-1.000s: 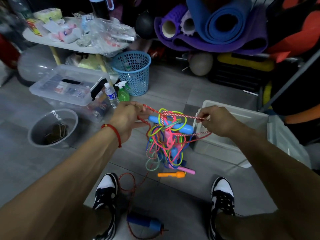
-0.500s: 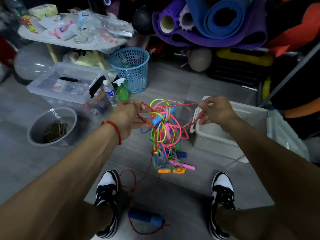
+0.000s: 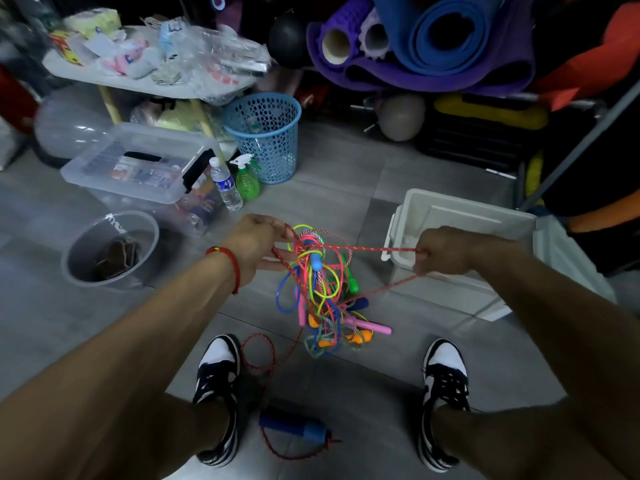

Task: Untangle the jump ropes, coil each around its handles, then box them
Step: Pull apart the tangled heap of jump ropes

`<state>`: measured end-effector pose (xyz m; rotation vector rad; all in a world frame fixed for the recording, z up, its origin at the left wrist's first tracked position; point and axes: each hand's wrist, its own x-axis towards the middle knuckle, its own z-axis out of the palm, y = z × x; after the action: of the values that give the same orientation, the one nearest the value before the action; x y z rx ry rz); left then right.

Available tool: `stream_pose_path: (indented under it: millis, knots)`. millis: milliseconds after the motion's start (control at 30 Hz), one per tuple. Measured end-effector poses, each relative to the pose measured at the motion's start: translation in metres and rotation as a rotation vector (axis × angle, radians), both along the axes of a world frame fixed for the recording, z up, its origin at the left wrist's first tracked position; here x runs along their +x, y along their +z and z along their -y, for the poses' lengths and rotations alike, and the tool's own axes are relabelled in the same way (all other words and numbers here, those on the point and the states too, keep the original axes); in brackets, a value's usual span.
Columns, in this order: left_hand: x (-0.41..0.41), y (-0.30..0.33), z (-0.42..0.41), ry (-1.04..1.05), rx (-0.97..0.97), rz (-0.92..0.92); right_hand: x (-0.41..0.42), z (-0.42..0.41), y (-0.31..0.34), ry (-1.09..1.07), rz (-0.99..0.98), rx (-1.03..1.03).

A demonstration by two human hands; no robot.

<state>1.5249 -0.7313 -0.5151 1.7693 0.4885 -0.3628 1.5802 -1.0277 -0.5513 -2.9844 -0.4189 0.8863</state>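
Observation:
A tangle of coloured jump ropes [image 3: 318,289] hangs from my hands, its lower end with pink and orange handles resting on the floor. My left hand [image 3: 254,251] holds the top of the tangle, the red speckled rope looped over its fingers. My right hand [image 3: 446,251] pinches that same red speckled rope [image 3: 381,250] and holds it stretched out to the right. The rope's free end trails down to a blue foam handle [image 3: 294,427] on the floor between my shoes. An open white box [image 3: 460,216] stands just behind my right hand.
A clear lidded bin [image 3: 138,164], a water bottle [image 3: 225,183], a green spray bottle [image 3: 246,180] and a blue mesh basket [image 3: 265,136] stand at the back left. A grey bowl [image 3: 110,251] sits left. Rolled yoga mats [image 3: 415,39] fill the back.
My right hand has pulled the red speckled rope further right, over the white box. The tangle has dropped lower and hangs narrower from my left hand.

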Motion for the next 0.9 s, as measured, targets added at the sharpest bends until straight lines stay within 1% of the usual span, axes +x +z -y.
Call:
stream_pose_path:
  millis: [33,133,200,267,300,333,367,433,500,533,567,600,633,667,700,733,767,800,833,900]
  knots:
    - [-0.001,-0.001,0.001,0.001,-0.005,-0.001,-0.001,0.001,0.003,0.007,0.019,-0.02]
    - [-0.003,-0.001,0.002,-0.006,-0.004,0.002,-0.01,0.001,-0.003,0.052,0.04,-0.198]
    - [-0.005,-0.002,0.003,-0.015,0.003,0.004,-0.014,0.002,-0.014,0.046,0.043,-0.251]
    - [-0.008,-0.003,0.003,-0.016,0.009,0.009,-0.014,0.003,-0.017,0.042,0.055,-0.218]
    - [-0.009,-0.004,0.003,-0.018,0.013,0.013,-0.012,0.004,-0.019,0.045,0.065,-0.153]
    - [-0.009,-0.006,0.003,-0.023,0.018,0.017,-0.009,0.007,-0.021,0.035,0.058,-0.026]
    - [-0.01,-0.007,0.004,-0.031,0.023,0.017,-0.008,0.009,-0.022,0.006,0.027,0.173]
    - [-0.009,-0.008,0.005,-0.039,0.036,0.011,-0.013,0.008,-0.016,-0.104,-0.055,0.683]
    - [-0.009,-0.01,0.006,-0.044,0.043,0.001,-0.022,0.003,-0.002,-0.299,-0.145,1.139]
    - [-0.009,-0.011,0.007,-0.051,0.046,-0.003,-0.026,0.0,0.004,-0.396,-0.209,1.292]
    - [-0.01,-0.011,0.007,-0.057,0.048,-0.002,-0.029,-0.005,0.01,-0.47,-0.273,1.394]
    - [-0.01,-0.012,0.007,-0.063,0.049,0.0,-0.031,-0.01,0.014,-0.516,-0.297,1.437]
    - [-0.01,-0.013,0.006,-0.064,0.049,0.0,-0.032,-0.014,0.017,-0.544,-0.273,1.433]
    - [-0.01,-0.013,0.005,-0.059,0.048,0.002,-0.032,-0.017,0.017,-0.548,-0.198,1.384]
    - [-0.01,-0.012,0.004,-0.052,0.042,0.006,-0.029,-0.015,0.014,-0.49,-0.05,1.247]
    - [-0.009,-0.011,0.002,-0.04,0.032,0.013,-0.025,-0.01,0.01,-0.357,0.121,1.012]
    - [-0.009,-0.01,0.001,-0.023,0.022,0.021,-0.021,-0.004,0.006,-0.195,0.25,0.722]
    - [-0.009,-0.009,-0.002,-0.006,0.014,0.028,-0.02,0.0,0.003,-0.068,0.302,0.46]
    - [-0.009,-0.007,-0.004,0.006,0.009,0.033,-0.021,0.004,0.002,0.0,0.271,0.257]
    - [-0.009,-0.005,-0.007,0.009,-0.005,0.037,-0.025,0.01,-0.006,0.053,0.195,-0.058]
